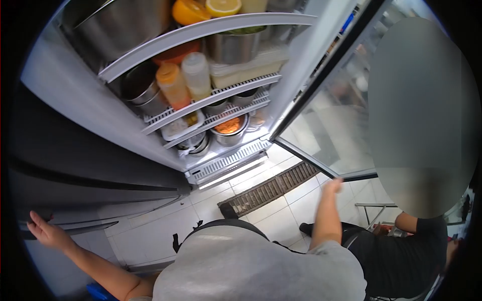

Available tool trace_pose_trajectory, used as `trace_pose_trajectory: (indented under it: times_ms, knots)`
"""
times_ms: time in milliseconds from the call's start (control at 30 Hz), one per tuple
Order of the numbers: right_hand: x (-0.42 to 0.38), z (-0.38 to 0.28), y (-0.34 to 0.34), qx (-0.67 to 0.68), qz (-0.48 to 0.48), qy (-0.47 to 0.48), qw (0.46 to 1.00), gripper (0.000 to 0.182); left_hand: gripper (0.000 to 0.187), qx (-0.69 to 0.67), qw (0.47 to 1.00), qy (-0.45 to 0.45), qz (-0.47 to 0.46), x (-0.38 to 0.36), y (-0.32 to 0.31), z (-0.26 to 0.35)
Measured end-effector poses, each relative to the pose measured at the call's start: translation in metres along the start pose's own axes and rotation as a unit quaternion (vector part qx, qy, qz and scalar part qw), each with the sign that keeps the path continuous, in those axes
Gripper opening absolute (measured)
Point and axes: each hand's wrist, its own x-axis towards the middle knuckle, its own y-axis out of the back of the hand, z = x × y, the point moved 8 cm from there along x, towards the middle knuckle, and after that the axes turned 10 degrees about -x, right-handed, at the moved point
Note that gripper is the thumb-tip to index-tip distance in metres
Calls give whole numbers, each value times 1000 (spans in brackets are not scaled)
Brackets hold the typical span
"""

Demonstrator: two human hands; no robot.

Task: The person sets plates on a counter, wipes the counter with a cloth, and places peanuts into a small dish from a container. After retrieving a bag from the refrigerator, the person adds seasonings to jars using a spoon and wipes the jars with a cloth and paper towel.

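Observation:
My left hand (46,233) reaches out at the far left, thumb and fingers apart, beside the dark refrigerator (85,150) and close to its lower handle edge. My right hand (332,186) is raised in front of me; it overlaps the bottom frame of the open glass door (326,135) in this view, and its fingers are mostly hidden. Ahead stands the lit fridge, its shelves (211,30) holding an orange squeeze bottle (171,83), a clear squeeze bottle (197,72), halved citrus (223,6) and a metal pot of orange shreds (231,128).
A person in a dark shirt (401,256) is close on my right, beside a metal rack (376,205). A floor grate (273,188) runs across the white tiles (170,220) below the fridge. Metal containers (236,45) and a lidded plastic tub (251,67) fill the upper shelves.

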Motion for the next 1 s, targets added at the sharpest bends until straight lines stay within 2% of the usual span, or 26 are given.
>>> trace_pose_trajectory:
  times_ms: [33, 100, 133, 200, 233, 267, 300, 333, 400, 433, 467, 533, 600, 667, 700, 800, 933, 1000]
  knots:
    - [33, -61, 44, 39, 72, 53, 995, 33, 39, 5, 1000, 5, 27, -3, -2, 6]
    - [63, -194, 108, 133, 129, 161, 970, 48, 41, 34, 995, -17, 97, -7, 2, 9]
    - [69, -262, 125, 180, 107, 206, 956, 55, 41, 47, 991, -13, 126, -5, 5, -2]
    - [76, -377, 129, 249, 3, 254, 935, 70, 42, 74, 980, -9, 185, -3, 6, -11]
    - [78, -421, 120, 246, -50, 261, 932, 77, 42, 71, 973, -2, 217, -4, 4, -4]
    - [93, -451, 104, 239, -93, 238, 937, 77, 41, 86, 972, -16, 219, -1, 8, -6]
    - [99, -469, 91, 161, -75, 263, 948, 77, 40, 98, 970, -31, 220, 7, 13, -19]
    - [108, -477, 82, 83, -54, 285, 953, 77, 39, 106, 969, -47, 220, 13, 13, -21]
    - [133, -467, 82, 71, -37, 269, 960, 74, 38, 39, 976, -32, 213, 8, 3, -2]
    - [143, -466, 76, 85, -67, 311, 944, 70, 37, 7, 977, -22, 213, 4, 1, 4]
    - [168, -463, 77, 13, -21, 354, 935, 63, 36, 31, 975, -31, 216, 9, 6, -5]
    - [185, -455, 91, -117, 135, 411, 894, 49, 33, 56, 973, -48, 221, 32, 21, -37]
    - [173, -446, 92, -266, 256, 450, 813, 32, 31, 42, 970, -52, 233, 44, 25, -49]
    - [196, -426, 84, -246, 154, 412, 864, 28, 28, 6, 971, -48, 236, 46, 23, -49]
    - [201, -415, 80, -190, 74, 395, 896, 31, 28, -13, 972, -46, 230, 46, 21, -46]
    - [188, -399, 71, -95, 30, 382, 919, 40, 33, -16, 977, -22, 209, 43, 20, -42]
    - [174, -400, 79, -96, 42, 365, 925, 38, 35, 69, 984, -52, 158, 43, 17, -35]
    - [165, -395, 89, -105, 84, 368, 920, 32, 33, 90, 983, -85, 138, 35, 11, -21]
